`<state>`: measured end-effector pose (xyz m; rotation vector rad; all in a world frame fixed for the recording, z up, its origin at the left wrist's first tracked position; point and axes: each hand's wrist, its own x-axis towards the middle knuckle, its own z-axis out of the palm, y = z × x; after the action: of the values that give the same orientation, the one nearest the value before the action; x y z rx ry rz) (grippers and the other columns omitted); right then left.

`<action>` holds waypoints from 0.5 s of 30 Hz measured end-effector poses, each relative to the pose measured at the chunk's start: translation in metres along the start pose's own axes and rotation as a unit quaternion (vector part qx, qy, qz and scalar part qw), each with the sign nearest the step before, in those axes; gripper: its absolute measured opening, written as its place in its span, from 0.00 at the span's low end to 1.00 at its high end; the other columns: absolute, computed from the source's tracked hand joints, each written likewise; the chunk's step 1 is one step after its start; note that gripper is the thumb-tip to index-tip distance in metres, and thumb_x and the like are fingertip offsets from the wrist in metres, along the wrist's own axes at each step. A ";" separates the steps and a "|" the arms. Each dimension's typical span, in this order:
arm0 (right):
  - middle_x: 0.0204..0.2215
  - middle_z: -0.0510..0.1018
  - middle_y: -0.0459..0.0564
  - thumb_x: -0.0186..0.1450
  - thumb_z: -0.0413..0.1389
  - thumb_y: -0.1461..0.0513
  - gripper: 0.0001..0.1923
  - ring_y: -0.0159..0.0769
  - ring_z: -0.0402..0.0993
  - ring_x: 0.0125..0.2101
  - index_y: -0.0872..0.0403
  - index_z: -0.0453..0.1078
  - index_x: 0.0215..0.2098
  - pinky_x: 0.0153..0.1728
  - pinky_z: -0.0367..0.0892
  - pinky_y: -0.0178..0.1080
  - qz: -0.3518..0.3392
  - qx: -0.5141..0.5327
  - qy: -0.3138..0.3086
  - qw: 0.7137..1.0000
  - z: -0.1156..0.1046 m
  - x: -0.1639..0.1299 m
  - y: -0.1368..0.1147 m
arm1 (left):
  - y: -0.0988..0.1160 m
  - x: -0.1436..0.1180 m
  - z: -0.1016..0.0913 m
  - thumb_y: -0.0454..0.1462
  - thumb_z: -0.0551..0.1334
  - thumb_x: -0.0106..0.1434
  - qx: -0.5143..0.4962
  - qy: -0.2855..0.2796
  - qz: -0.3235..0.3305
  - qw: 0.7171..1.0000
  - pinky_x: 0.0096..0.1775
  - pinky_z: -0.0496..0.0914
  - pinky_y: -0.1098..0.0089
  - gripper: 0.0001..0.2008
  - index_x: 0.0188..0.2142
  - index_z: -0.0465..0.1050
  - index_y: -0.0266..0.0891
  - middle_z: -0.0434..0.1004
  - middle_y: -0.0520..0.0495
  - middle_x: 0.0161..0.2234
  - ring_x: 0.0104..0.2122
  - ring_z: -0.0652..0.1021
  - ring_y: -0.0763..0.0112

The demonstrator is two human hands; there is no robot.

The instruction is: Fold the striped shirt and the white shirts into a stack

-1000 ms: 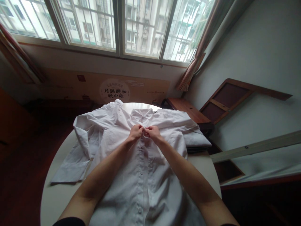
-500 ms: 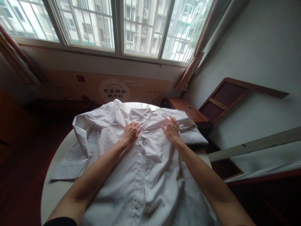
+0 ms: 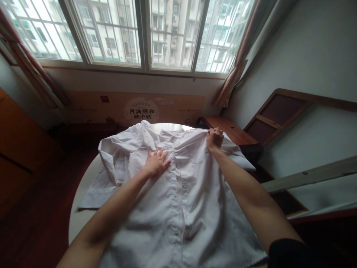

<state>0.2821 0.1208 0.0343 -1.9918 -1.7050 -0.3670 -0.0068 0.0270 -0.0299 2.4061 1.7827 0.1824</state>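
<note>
White shirt (image 3: 178,193) lay front up, buttoned, spread over round tabletop (image 3: 79,219); collar end far from person, toward window (image 3: 145,33); left hand (image 3: 156,162) rested flat on shirt chest just left of button placket, fingers apart; right hand (image 3: 214,138) gripped shirt's right shoulder, fingers clamped on fabric; left sleeve draped beside shirt body on tabletop; cardboard box (image 3: 139,109) stood beyond shirt collar, under window.

"月满颐和 映中秋" on the cardboard box (image 3: 145,108) under the window
</note>
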 end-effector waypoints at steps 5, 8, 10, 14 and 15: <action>0.53 0.66 0.62 0.65 0.47 0.65 0.17 0.49 0.62 0.51 0.58 0.67 0.50 0.49 0.56 0.45 -0.061 0.019 -0.069 0.996 -0.006 -0.020 -0.020 | -0.004 0.006 0.007 0.56 0.44 0.64 0.008 0.012 -0.044 0.999 0.60 0.39 0.43 0.34 0.64 0.53 0.44 0.48 0.41 0.66 0.65 0.48 0.48; 0.54 0.66 0.61 0.66 0.50 0.58 0.17 0.49 0.60 0.53 0.57 0.65 0.51 0.51 0.55 0.45 -0.169 0.025 -0.090 0.981 -0.021 -0.073 -0.043 | -0.002 0.005 0.008 0.56 0.46 0.64 0.000 0.021 -0.053 0.998 0.60 0.39 0.44 0.33 0.63 0.54 0.45 0.48 0.42 0.66 0.64 0.49 0.48; 0.46 0.72 0.58 0.66 0.50 0.51 0.19 0.45 0.68 0.46 0.56 0.67 0.46 0.45 0.60 0.42 -0.214 0.037 -0.169 0.961 -0.033 -0.115 -0.056 | 0.001 0.001 0.004 0.54 0.49 0.64 -0.003 0.043 -0.055 0.998 0.59 0.42 0.45 0.30 0.61 0.58 0.44 0.52 0.41 0.65 0.63 0.52 0.47; 0.38 0.76 0.54 0.65 0.50 0.50 0.17 0.41 0.73 0.36 0.54 0.67 0.41 0.35 0.63 0.37 -0.219 0.035 -0.268 0.938 -0.045 -0.172 -0.067 | 0.015 -0.015 -0.008 0.44 0.54 0.65 -0.041 0.097 -0.026 0.994 0.54 0.59 0.57 0.18 0.49 0.71 0.39 0.70 0.39 0.52 0.54 0.67 0.55; 0.38 0.76 0.54 0.66 0.50 0.53 0.15 0.41 0.73 0.36 0.55 0.67 0.41 0.35 0.63 0.37 -0.212 0.029 -0.269 0.939 -0.046 -0.177 -0.068 | 0.019 -0.019 -0.010 0.42 0.54 0.65 -0.066 0.087 -0.013 0.994 0.51 0.62 0.62 0.15 0.45 0.73 0.38 0.74 0.40 0.47 0.49 0.71 0.58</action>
<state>0.1885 -0.0462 -0.0028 -1.7679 -2.4636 0.1104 0.0036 0.0036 -0.0171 2.3364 1.8079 0.5041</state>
